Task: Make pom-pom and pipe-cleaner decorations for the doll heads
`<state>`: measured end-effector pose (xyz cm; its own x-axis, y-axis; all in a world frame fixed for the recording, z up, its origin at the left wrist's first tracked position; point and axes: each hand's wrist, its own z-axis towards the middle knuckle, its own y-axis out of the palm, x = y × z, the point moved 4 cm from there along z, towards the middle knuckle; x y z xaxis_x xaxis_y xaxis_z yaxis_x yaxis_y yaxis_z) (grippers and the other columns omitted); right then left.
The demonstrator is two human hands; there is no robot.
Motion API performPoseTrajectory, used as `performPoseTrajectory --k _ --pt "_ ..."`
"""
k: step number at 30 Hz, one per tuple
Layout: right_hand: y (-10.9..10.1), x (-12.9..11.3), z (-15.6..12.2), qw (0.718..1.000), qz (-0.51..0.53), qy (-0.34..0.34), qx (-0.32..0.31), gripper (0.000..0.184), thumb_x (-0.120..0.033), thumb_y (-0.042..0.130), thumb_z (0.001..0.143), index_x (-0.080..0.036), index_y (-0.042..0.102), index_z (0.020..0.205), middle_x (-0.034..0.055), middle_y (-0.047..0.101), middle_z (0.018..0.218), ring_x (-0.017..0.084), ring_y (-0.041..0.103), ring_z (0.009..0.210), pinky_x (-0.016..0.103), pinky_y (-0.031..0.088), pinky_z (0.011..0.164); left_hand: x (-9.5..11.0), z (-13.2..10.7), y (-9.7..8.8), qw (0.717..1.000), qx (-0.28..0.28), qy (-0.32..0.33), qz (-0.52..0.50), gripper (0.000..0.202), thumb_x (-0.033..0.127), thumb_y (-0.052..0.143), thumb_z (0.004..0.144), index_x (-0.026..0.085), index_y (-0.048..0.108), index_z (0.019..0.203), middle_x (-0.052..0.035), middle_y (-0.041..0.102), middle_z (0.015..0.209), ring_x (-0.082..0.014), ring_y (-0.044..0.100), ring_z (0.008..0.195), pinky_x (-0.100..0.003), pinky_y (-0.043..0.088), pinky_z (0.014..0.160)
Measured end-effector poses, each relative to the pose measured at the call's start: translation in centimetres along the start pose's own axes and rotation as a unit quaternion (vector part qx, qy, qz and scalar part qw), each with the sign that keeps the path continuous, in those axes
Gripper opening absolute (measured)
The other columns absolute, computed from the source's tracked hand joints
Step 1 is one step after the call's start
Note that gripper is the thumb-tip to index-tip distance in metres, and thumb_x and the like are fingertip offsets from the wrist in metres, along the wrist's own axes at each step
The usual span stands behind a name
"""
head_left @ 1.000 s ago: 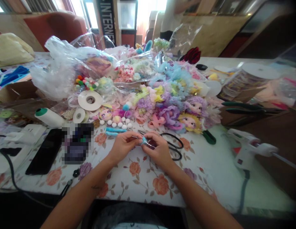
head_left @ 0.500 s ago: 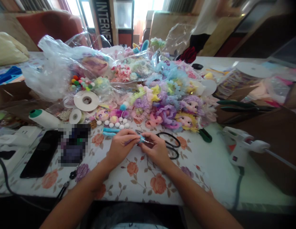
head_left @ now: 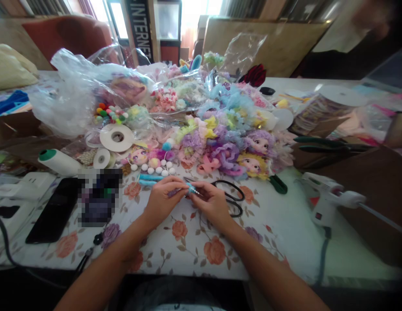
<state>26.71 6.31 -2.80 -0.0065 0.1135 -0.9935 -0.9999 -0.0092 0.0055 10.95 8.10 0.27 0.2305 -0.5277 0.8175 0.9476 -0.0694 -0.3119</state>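
Note:
Both hands meet over the flowered tablecloth [head_left: 194, 255], close together around a small light-blue fluffy piece [head_left: 191, 188] with a short string of white beads coming out of it. My left hand [head_left: 162, 198] pinches the piece from the left side, with a bit of purple showing under its fingers. From the right, my right hand [head_left: 211, 201] is closed on the beaded end. The fingers hide much of the piece. Just behind the right hand lie black-handled scissors [head_left: 232, 188], partly covered. Light-blue fuzzy strips [head_left: 149, 179] lie beyond the left hand.
Doll faces [head_left: 252, 164] with ruffled trim are heaped behind the hands. White ribbon rolls [head_left: 105, 137] and a thread cone [head_left: 60, 163] lie left, near a black phone [head_left: 53, 211]. A glue gun [head_left: 324, 198] stands right, beside a cardboard box [head_left: 375, 203]. Another person is at the far right.
My hands stay in almost the same place, with the fingers shifting slightly around the blue piece and beads. At the back right, the other person has moved to the right.

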Motion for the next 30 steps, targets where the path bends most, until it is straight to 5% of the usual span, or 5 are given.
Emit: performPoseTrajectory --k 15,25,30 --pt "-0.2 0.1 -0.3 0.999 -0.028 -0.015 -0.004 0.018 -0.03 0.073 0.077 -0.02 0.071 0.091 0.0061 0.074 0.083 0.02 0.07 0.072 0.03 0.058 0.064 -0.4 -0.5 0.4 1.0 0.008 0.023 -0.018 0.014 0.02 0.065 0.087 0.022 0.079 0.085 -0.0046 0.071 0.081 -0.0112 0.062 0.064 -0.021 0.051 0.056" --pt "-0.1 -0.4 -1.0 0.995 -0.058 -0.074 0.034 0.015 -0.033 0.071 0.081 -0.022 0.071 0.09 0.0083 0.074 0.094 0.022 0.071 0.08 0.035 0.061 0.073 -0.5 -0.2 0.7 0.992 -0.008 -0.068 -0.103 0.012 0.029 0.07 0.083 0.023 0.079 0.079 -0.0049 0.068 0.081 -0.0134 0.062 0.07 -0.025 0.053 0.063" --pt "0.0 -1.5 -0.9 0.977 -0.153 -0.139 0.054 0.014 -0.025 0.067 0.084 -0.024 0.067 0.097 0.0052 0.072 0.094 0.019 0.068 0.075 0.032 0.058 0.071 -1.3 0.2 -0.1 0.97 0.02 -0.169 -0.176 0.023 0.039 0.068 0.085 0.02 0.077 0.093 -0.0078 0.071 0.097 -0.0175 0.066 0.087 -0.028 0.055 0.075"
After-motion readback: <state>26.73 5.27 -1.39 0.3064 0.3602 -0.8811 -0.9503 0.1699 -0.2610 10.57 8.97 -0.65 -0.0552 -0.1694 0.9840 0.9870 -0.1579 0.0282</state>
